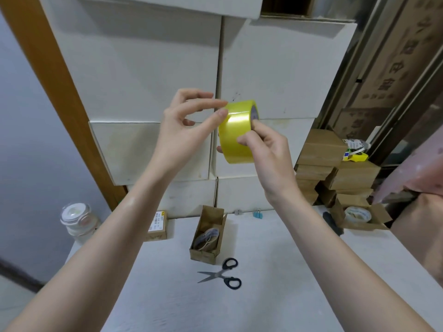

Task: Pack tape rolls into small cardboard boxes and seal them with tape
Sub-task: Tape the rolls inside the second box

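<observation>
Right hand clamped on yellow tape roll, raised above worktop. Left hand fingers pinching at roll's edge. Open box, scissors below.

I saw the right hand holding a yellow tape roll up in the air, thumb on its outer face, while the left hand picked at its upper edge with thumb and forefinger. Below on the white desk stood a small open cardboard box with a roll inside, and black-handled scissors lay just beside it.
</observation>
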{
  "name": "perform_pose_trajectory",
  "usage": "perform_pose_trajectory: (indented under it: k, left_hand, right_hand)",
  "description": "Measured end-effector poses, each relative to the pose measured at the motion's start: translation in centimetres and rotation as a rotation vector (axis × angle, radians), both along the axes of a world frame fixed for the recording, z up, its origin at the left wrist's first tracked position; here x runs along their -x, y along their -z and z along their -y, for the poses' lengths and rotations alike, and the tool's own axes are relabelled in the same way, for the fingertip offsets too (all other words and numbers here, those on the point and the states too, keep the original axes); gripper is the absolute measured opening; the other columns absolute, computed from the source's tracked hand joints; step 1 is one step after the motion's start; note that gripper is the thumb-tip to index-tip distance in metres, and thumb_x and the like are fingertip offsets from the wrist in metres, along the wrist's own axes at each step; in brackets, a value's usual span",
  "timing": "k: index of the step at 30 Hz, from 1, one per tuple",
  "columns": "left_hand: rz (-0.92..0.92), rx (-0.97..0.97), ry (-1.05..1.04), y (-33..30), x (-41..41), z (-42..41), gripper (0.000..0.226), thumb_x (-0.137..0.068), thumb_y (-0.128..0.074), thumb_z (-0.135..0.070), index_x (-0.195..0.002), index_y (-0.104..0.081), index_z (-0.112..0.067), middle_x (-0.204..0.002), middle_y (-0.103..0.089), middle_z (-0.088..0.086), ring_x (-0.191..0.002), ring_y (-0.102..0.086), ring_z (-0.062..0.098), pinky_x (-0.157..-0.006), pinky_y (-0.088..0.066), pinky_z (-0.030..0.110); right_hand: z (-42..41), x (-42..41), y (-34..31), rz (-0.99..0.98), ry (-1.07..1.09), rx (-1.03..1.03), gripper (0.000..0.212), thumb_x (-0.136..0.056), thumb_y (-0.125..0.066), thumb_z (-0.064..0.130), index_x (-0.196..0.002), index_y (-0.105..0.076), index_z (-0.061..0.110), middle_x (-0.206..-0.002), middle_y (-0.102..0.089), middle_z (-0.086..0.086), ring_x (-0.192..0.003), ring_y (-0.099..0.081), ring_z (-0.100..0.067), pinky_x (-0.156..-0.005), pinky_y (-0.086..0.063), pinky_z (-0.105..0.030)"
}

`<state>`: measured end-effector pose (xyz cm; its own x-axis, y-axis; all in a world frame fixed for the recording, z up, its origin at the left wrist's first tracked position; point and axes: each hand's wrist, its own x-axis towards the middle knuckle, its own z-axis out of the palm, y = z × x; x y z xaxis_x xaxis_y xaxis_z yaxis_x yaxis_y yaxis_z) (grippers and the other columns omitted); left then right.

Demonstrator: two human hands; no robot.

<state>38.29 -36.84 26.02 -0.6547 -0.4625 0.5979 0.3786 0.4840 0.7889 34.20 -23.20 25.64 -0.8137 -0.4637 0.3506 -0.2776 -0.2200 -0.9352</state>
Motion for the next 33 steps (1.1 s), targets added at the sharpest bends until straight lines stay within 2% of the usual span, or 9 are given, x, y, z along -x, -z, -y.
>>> perform_pose_trajectory:
  k: [5, 7, 11, 14, 19, 22, 24, 30, 33]
  left_hand:
    - [-0.007, -0.043, 0.003, -1.0, 0.2, -0.4, 0.014, -0.082, -0.073, -0.025, -0.074, -0.069, -0.036, -0.096, -0.061, -0.015, -0.093, -0.058, -0.007, -0.063, -0.04, 0.012]
    - [0.01, 0.028, -0.059, -1.3, 0.3, -0.6, 0.014, -0.084, -0.071, -0.026, -0.075, -0.067, -0.036, -0.094, -0.062, -0.018, -0.098, -0.058, 0.0, -0.069, -0.038, 0.013]
    - [0.029, 0.215, -0.219, -1.0, 0.5, -1.6, 0.008, -0.086, -0.066, -0.02, -0.082, -0.068, -0.027, -0.091, -0.064, -0.017, -0.1, -0.052, 0.006, -0.076, -0.035, 0.01]
    - [0.021, 0.25, -0.302, -0.6, 0.7, -2.2, 0.007, -0.088, -0.062, -0.016, -0.086, -0.068, -0.019, -0.089, -0.063, -0.018, -0.095, -0.048, 0.004, -0.077, -0.036, 0.01]
    - [-0.003, 0.33, -0.384, 0.1, 0.8, -2.8, 0.009, -0.088, -0.06, -0.011, -0.082, -0.067, -0.011, -0.082, -0.056, -0.016, -0.092, -0.048, 0.008, -0.075, -0.034, 0.008]
    - [0.009, 0.215, -0.335, 0.5, 0.5, -2.6, 0.01, -0.088, -0.06, -0.013, -0.082, -0.067, -0.016, -0.08, -0.062, -0.016, -0.086, -0.059, 0.01, -0.078, -0.047, 0.023]
    - [0.071, 0.094, -0.264, 0.5, 0.4, -2.2, 0.009, -0.088, -0.063, -0.021, -0.081, -0.067, -0.025, -0.075, -0.066, -0.02, -0.079, -0.063, 0.001, -0.074, -0.05, 0.022]
    - [0.228, -0.064, -0.247, 2.1, 0.7, -1.9, 0.013, -0.077, -0.076, -0.028, -0.072, -0.064, -0.028, -0.076, -0.068, -0.015, -0.068, -0.061, -0.008, -0.062, -0.043, 0.01]
    - [0.189, -0.039, -0.268, 2.7, 1.0, -2.3, 0.012, -0.078, -0.074, -0.021, -0.075, -0.063, -0.024, -0.075, -0.066, -0.016, -0.068, -0.058, -0.01, -0.06, -0.039, 0.008]
  right_hand:
    - [0.1, 0.5, -0.2, -0.013, -0.011, -0.007, 0.036, -0.079, -0.051, 0.014, -0.096, -0.052, -0.017, -0.091, -0.049, -0.039, -0.094, -0.05, -0.057, -0.073, -0.05, -0.064]
    - [0.3, 0.6, -0.3, 0.026, -0.03, 0.002, 0.029, -0.085, -0.054, 0.017, -0.101, -0.06, -0.006, -0.097, -0.059, -0.031, -0.094, -0.059, -0.046, -0.067, -0.059, -0.051]
    - [0.6, 0.9, -0.2, 0.063, -0.064, -0.038, 0.014, -0.097, -0.053, 0.02, -0.105, -0.058, 0.009, -0.069, -0.068, 0.015, -0.068, -0.069, -0.004, -0.052, -0.054, -0.022]
    - [1.0, 1.0, -0.1, 0.003, 0.006, -0.067, 0.009, -0.098, -0.049, 0.015, -0.099, -0.056, 0.01, -0.06, -0.063, 0.019, -0.054, -0.061, 0.007, -0.046, -0.044, -0.009]
    - [1.5, 0.9, 0.7, -0.054, 0.097, -0.125, 0.022, -0.1, -0.046, 0.017, -0.08, -0.049, 0.008, -0.044, -0.051, 0.021, -0.038, -0.051, 0.004, -0.036, -0.033, -0.006]
    - [1.7, 0.7, 0.9, 0.018, 0.045, -0.143, 0.026, -0.101, -0.045, 0.024, -0.095, -0.057, 0.002, -0.064, -0.066, 0.003, -0.049, -0.065, -0.013, -0.045, -0.046, -0.016]
    - [1.6, 0.9, 1.1, 0.112, -0.018, -0.133, 0.033, -0.101, -0.043, 0.03, -0.105, -0.058, 0.001, -0.076, -0.066, -0.018, -0.056, -0.067, -0.026, -0.049, -0.051, -0.026]
    - [1.1, 0.9, 3.2, 0.024, -0.045, -0.298, 0.027, -0.092, -0.05, 0.01, -0.118, -0.054, 0.011, -0.091, -0.07, -0.01, -0.072, -0.071, -0.02, -0.066, -0.058, -0.03]
    - [1.2, 0.8, 4.2, -0.055, -0.007, -0.385, 0.03, -0.095, -0.053, 0.023, -0.124, -0.048, 0.014, -0.102, -0.066, -0.012, -0.083, -0.07, -0.024, -0.077, -0.057, -0.038]
